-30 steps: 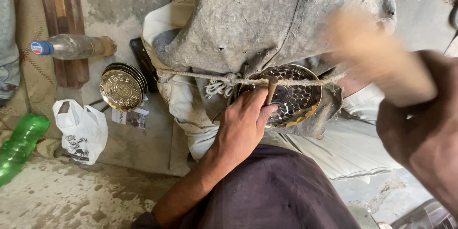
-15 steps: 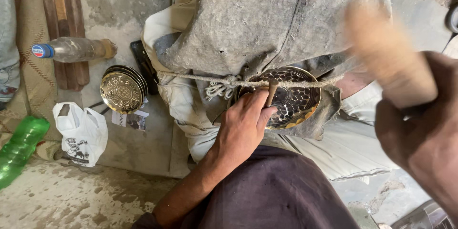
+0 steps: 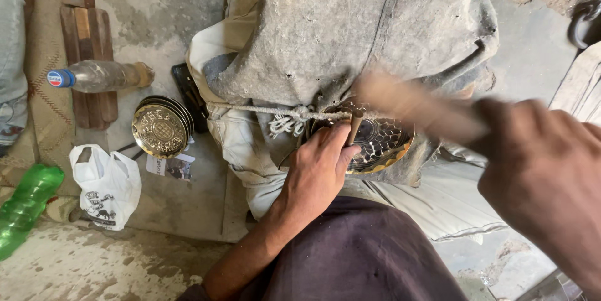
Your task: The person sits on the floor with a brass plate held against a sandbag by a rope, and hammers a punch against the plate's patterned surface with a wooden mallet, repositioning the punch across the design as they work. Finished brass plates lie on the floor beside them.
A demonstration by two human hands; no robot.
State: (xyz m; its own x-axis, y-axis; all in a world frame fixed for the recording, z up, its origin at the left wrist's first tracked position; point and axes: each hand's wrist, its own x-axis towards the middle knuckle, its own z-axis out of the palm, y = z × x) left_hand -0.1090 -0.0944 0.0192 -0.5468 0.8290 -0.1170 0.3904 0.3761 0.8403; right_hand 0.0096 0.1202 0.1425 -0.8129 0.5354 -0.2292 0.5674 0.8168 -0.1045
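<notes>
Left hand (image 3: 316, 166) pinching punch (image 3: 355, 127) upright on engraved brass plate (image 3: 375, 144); right hand (image 3: 538, 176) gripping blurred mallet (image 3: 419, 107). Risk: glancing blow, bruised fingers, marred pattern.

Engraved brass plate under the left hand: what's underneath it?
The plate lies on grey felt padding, tied by a knotted cord. The left hand and punch hide its near-left part.

plate (image 3: 379, 144): brass rim, dark scale pattern | stacked plates (image 3: 159, 129) at 9 o'clock: gold, embossed cross-and-ring motif | cord (image 3: 275, 113): off-white | cloth (image 3: 363, 25) at 12 o'clock: grey, stained | bottle (image 3: 25, 207) at 8 o'clock: green | bag (image 3: 109, 185): white, black print | clear bottle (image 3: 100, 77): blue cap | mallet (image 3: 419, 110): pale wood, blurred
</notes>
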